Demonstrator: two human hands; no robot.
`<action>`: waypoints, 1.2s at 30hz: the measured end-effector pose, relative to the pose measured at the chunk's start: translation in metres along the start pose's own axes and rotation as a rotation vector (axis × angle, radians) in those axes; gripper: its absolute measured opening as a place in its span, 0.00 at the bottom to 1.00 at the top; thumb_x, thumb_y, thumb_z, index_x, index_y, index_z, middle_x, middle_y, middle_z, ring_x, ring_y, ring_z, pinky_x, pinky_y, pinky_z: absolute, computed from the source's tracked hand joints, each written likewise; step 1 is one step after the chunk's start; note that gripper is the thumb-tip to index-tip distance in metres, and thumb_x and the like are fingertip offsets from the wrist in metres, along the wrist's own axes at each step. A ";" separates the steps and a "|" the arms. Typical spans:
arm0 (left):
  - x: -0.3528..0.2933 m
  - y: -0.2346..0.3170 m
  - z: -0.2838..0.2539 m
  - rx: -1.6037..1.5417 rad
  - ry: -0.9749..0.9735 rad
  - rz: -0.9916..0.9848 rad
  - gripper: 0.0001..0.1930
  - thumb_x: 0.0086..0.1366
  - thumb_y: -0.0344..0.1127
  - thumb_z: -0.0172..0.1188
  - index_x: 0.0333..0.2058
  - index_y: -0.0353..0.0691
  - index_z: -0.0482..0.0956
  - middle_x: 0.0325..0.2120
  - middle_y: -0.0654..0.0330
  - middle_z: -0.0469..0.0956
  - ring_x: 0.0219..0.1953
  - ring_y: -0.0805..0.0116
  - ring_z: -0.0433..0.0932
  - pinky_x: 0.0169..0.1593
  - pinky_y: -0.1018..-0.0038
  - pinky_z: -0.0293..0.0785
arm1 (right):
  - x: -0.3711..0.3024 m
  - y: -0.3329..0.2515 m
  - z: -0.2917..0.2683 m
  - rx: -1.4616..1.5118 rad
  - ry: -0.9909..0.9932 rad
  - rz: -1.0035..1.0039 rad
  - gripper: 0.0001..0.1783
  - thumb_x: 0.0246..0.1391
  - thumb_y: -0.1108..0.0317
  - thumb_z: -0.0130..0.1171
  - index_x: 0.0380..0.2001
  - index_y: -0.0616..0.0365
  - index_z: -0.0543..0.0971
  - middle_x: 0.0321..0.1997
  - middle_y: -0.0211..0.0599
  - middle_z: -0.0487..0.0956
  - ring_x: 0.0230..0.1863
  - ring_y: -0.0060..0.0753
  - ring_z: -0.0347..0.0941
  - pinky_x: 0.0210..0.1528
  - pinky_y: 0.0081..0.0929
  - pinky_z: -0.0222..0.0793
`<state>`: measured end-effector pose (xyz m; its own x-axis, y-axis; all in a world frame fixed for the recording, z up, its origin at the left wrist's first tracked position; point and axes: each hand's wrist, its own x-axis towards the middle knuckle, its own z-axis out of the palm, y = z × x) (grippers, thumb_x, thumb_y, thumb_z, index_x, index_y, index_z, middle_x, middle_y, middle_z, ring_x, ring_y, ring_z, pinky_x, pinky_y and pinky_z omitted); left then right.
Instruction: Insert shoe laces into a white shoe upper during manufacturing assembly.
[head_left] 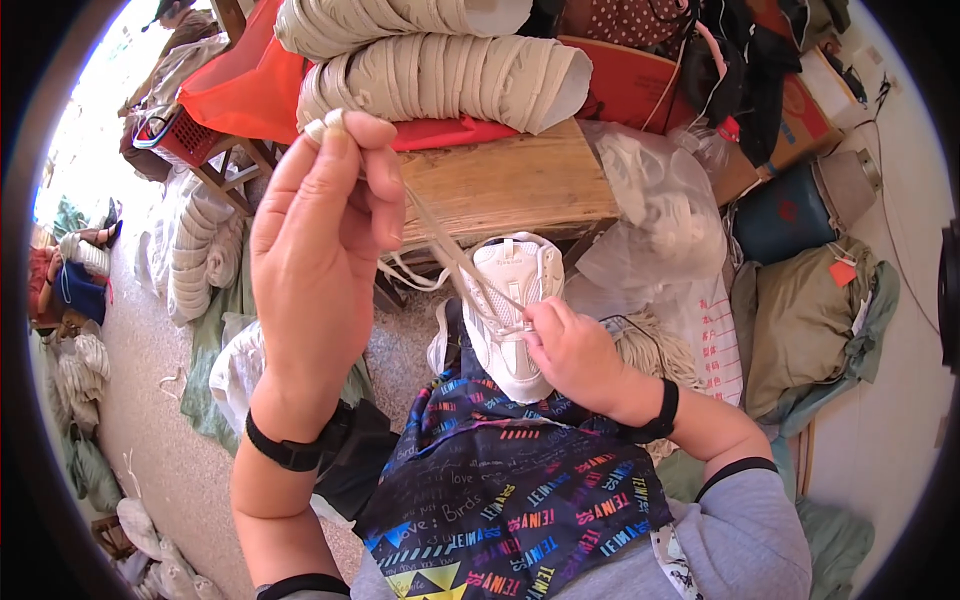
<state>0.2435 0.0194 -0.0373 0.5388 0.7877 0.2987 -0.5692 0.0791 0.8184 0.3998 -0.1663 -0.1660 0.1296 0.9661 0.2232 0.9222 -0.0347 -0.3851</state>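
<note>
A white sneaker (522, 375) rests on my lap, toe toward me, over a dark apron (540, 490) printed with colourful lettering. Raised high on the left, my left hand (315, 225) pinches a pale shoelace (437, 228) between thumb and fingers. From there the lace runs taut down to the sneaker's eyelets. My right hand (580, 352) is closed at the sneaker's right side, its thumb and forefinger gripping lace by the eyelets. Another loop of lace hangs loose left of the sneaker. Part of a second white shoe (439, 342) shows beside it.
Just ahead stands a wooden bench (500, 185) bearing long stacks of nested beige shoe pieces (440, 85) and red bags. A clear plastic bag (665, 200) hangs at its right. Bundled laces (655, 350) lie right of my lap. Cloth bundles and sacks (810, 330) line the right wall.
</note>
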 end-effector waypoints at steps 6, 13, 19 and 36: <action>-0.016 -0.031 0.009 0.003 -0.012 -0.234 0.12 0.75 0.36 0.45 0.43 0.36 0.75 0.27 0.65 0.74 0.24 0.81 0.68 0.30 0.85 0.65 | -0.002 0.007 0.004 -0.127 0.054 -0.050 0.15 0.50 0.72 0.57 0.42 0.58 0.70 0.36 0.41 0.73 0.24 0.42 0.75 0.25 0.36 0.71; -0.028 -0.050 0.009 -0.025 -0.047 -0.300 0.12 0.75 0.37 0.45 0.43 0.36 0.75 0.27 0.66 0.73 0.24 0.82 0.67 0.29 0.86 0.64 | 0.001 0.001 0.003 -0.252 -0.069 0.000 0.12 0.50 0.74 0.56 0.40 0.59 0.70 0.36 0.43 0.73 0.25 0.44 0.76 0.27 0.35 0.73; -0.032 -0.049 0.007 -0.013 -0.032 -0.319 0.12 0.75 0.37 0.45 0.43 0.37 0.75 0.27 0.67 0.73 0.24 0.82 0.67 0.30 0.86 0.63 | 0.009 0.018 -0.014 0.264 -0.174 0.129 0.12 0.53 0.72 0.56 0.41 0.59 0.69 0.39 0.46 0.77 0.33 0.52 0.77 0.35 0.42 0.73; -0.037 -0.058 0.008 -0.025 0.000 -0.356 0.12 0.75 0.37 0.45 0.42 0.37 0.75 0.27 0.67 0.73 0.24 0.82 0.66 0.30 0.85 0.63 | -0.010 0.008 0.016 0.173 0.116 0.118 0.15 0.49 0.71 0.61 0.41 0.57 0.71 0.34 0.39 0.76 0.31 0.44 0.77 0.29 0.36 0.72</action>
<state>0.2612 -0.0188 -0.0917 0.7065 0.7077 -0.0029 -0.3609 0.3638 0.8587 0.4003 -0.1717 -0.1854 0.2827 0.9218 0.2653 0.8234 -0.0913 -0.5601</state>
